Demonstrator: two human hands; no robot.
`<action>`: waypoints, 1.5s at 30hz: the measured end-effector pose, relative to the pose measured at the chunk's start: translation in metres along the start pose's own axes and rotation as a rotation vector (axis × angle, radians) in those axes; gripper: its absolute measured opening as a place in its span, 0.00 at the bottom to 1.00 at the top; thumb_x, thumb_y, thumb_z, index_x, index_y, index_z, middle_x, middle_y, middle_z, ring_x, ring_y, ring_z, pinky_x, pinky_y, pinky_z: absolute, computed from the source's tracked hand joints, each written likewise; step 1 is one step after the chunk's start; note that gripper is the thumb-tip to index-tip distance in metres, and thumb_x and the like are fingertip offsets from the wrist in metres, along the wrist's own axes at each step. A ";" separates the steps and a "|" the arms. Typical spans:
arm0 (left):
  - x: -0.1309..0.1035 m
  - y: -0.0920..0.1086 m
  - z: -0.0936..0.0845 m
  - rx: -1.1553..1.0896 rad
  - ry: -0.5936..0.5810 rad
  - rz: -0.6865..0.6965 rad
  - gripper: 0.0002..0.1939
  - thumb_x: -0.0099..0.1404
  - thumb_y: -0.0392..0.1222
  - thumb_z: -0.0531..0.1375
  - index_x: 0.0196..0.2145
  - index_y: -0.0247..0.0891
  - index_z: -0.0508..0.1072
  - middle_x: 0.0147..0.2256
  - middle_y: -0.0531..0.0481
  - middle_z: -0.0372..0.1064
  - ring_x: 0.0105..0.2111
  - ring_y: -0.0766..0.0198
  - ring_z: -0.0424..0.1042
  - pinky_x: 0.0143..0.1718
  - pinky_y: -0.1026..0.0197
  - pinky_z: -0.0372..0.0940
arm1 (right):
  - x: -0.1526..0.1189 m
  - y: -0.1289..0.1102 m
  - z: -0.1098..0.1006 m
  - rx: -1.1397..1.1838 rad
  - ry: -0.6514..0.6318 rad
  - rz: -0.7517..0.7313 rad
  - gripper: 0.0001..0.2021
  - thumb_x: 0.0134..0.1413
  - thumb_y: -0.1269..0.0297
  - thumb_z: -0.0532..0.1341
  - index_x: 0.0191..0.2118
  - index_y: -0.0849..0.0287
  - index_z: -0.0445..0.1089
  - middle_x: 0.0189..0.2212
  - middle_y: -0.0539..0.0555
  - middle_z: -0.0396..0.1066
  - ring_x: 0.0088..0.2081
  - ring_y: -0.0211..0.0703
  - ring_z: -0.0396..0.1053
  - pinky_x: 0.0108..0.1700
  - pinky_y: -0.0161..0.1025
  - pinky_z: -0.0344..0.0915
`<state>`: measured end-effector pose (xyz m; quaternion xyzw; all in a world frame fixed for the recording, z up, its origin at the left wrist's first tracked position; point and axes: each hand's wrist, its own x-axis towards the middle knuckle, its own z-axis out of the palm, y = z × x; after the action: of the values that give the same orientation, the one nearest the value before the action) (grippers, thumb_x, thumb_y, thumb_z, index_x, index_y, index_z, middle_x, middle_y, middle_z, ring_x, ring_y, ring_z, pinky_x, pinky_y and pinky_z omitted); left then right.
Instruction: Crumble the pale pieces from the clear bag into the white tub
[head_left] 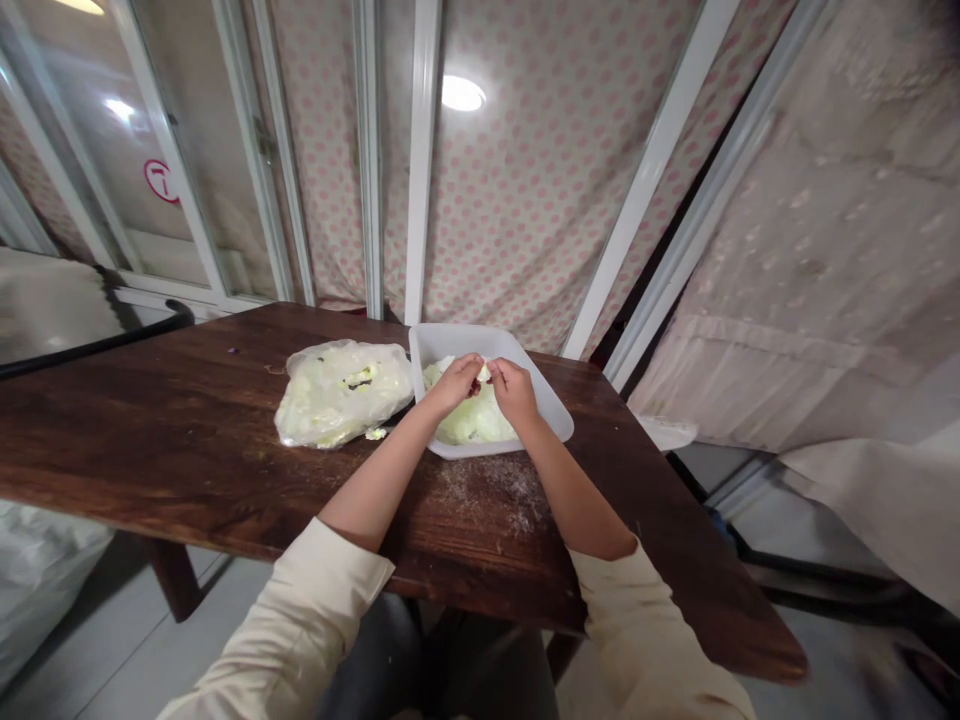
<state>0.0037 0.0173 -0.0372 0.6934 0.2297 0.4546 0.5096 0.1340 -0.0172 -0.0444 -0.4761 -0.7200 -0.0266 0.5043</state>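
Observation:
My left hand (457, 384) and my right hand (514, 391) meet above a white plastic tub (553, 412). Between their fingertips is a small pale piece (484, 371), pinched from both sides; its exact kind is too small to make out. Inside the tub lies a heap of pale yellow-green, fluffy-looking bits (480, 418), partly hidden by my hands. Left of the tub, touching or nearly touching it, a clear plastic bag (341, 395) holds similar pale material with a few dark spots.
All this rests on a dark brown wooden table (187, 440). A small pale scrap (376, 434) lies by the bag, and white specks (495, 490) are scattered before the tub. Behind stand framed glass panels with a dotted curtain (525, 180). A whitish bag (45, 570) is at lower left.

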 end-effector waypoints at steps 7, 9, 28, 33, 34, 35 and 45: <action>0.002 -0.002 0.000 0.109 0.020 0.079 0.19 0.62 0.55 0.49 0.26 0.35 0.62 0.21 0.56 0.52 0.20 0.73 0.54 0.23 0.67 0.54 | 0.004 0.002 0.002 0.217 0.025 0.049 0.15 0.56 0.51 0.51 0.28 0.58 0.60 0.24 0.48 0.60 0.27 0.36 0.59 0.31 0.34 0.56; 0.002 -0.002 0.000 0.119 -0.017 0.080 0.19 0.62 0.55 0.49 0.26 0.36 0.61 0.21 0.57 0.52 0.20 0.73 0.54 0.22 0.67 0.54 | 0.005 0.005 0.002 0.261 0.039 0.093 0.17 0.55 0.49 0.51 0.25 0.58 0.59 0.21 0.47 0.57 0.26 0.35 0.57 0.29 0.34 0.54; 0.001 -0.003 -0.001 0.135 0.053 -0.103 0.13 0.63 0.44 0.51 0.24 0.37 0.56 0.20 0.58 0.53 0.15 0.72 0.67 0.12 0.72 0.50 | 0.007 0.013 0.001 0.474 0.030 0.314 0.20 0.49 0.45 0.55 0.22 0.58 0.58 0.18 0.46 0.56 0.22 0.33 0.56 0.27 0.33 0.57; -0.001 0.000 0.000 0.110 0.060 -0.139 0.12 0.64 0.44 0.51 0.25 0.36 0.57 0.21 0.58 0.53 0.16 0.71 0.69 0.11 0.72 0.51 | 0.005 0.010 0.001 0.374 0.017 0.348 0.24 0.49 0.40 0.52 0.19 0.57 0.52 0.16 0.45 0.51 0.20 0.33 0.51 0.23 0.33 0.53; -0.001 0.000 0.000 0.110 0.061 -0.138 0.12 0.64 0.44 0.51 0.25 0.36 0.57 0.21 0.58 0.52 0.15 0.71 0.69 0.11 0.72 0.51 | 0.005 0.011 0.000 0.347 0.022 0.351 0.25 0.49 0.39 0.52 0.18 0.57 0.51 0.15 0.45 0.50 0.20 0.33 0.50 0.23 0.33 0.51; -0.001 0.000 -0.001 0.112 0.062 -0.135 0.12 0.64 0.44 0.51 0.25 0.36 0.57 0.21 0.58 0.52 0.15 0.71 0.68 0.11 0.72 0.51 | 0.005 0.012 0.000 0.328 0.033 0.362 0.26 0.49 0.39 0.51 0.17 0.57 0.50 0.14 0.45 0.49 0.19 0.32 0.49 0.23 0.33 0.50; 0.002 -0.007 -0.002 0.135 0.054 -0.116 0.13 0.64 0.45 0.51 0.25 0.36 0.59 0.22 0.57 0.56 0.15 0.72 0.68 0.11 0.72 0.50 | 0.004 0.026 0.002 0.392 0.109 0.502 0.23 0.49 0.41 0.52 0.20 0.56 0.51 0.15 0.44 0.48 0.18 0.31 0.49 0.21 0.33 0.49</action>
<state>0.0037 0.0223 -0.0424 0.6993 0.3132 0.4265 0.4807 0.1504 0.0008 -0.0537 -0.5305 -0.5435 0.2125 0.6149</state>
